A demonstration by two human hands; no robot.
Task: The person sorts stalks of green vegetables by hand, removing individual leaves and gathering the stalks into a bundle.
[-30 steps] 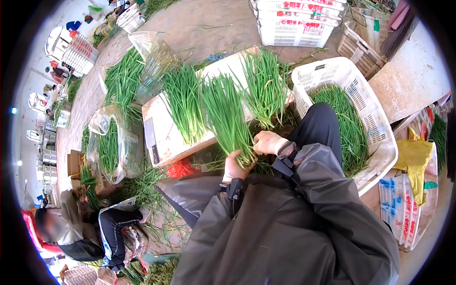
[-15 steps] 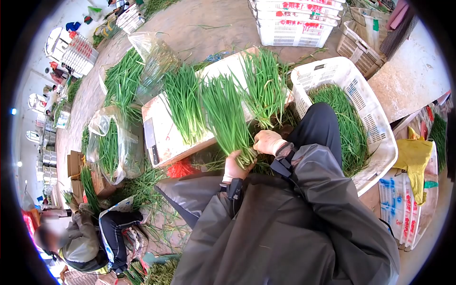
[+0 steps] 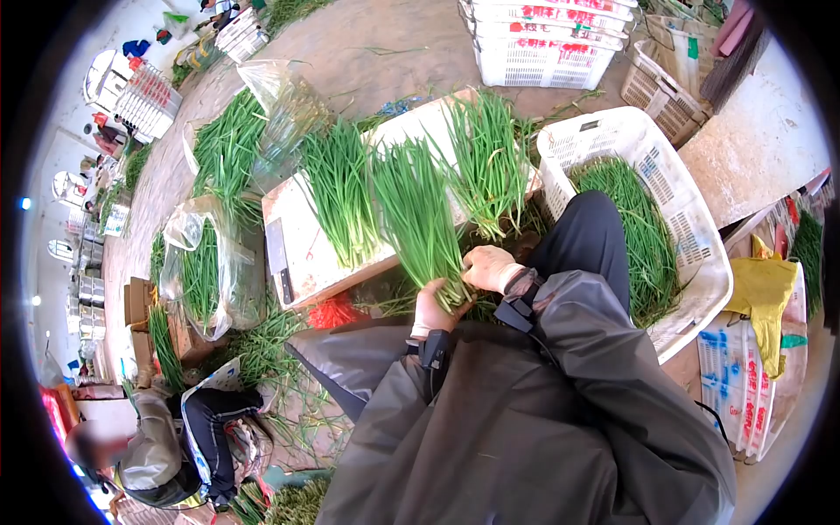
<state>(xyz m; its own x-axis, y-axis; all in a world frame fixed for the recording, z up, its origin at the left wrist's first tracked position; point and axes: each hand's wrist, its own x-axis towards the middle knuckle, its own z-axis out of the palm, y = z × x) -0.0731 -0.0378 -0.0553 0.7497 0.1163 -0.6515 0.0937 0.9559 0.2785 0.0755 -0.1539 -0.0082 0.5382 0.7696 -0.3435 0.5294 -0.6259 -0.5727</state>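
A bunch of green onions [image 3: 415, 206] lies slantwise, its leaves over the white board [image 3: 289, 214] and its pale stem ends towards my body. My left hand [image 3: 434, 308] is wrapped round the stems near their lower ends. On the other side of the same stem ends, my right hand [image 3: 492, 268] has its fingers curled in and pressed against them; the fingertips are partly hidden. Another bunch [image 3: 339, 192] rests on the board to the left, and a third bunch [image 3: 490, 162] lies to the right. A knife [image 3: 278, 254] with a dark handle lies at the board's left edge.
A white crate [image 3: 700, 254] holding loose greens stands by my right knee. Plastic bags [image 3: 245, 262] of green onions are to the left. Red plastic strands [image 3: 335, 311] lie below the board. Another person [image 3: 157, 446] sits at lower left. Stacked crates [image 3: 547, 57] stand at the back.
My right hand has shifted slightly left, closer against the stem ends. The left hand keeps its hold on the bunch. At lower left, the other person's arm and head have moved a little.
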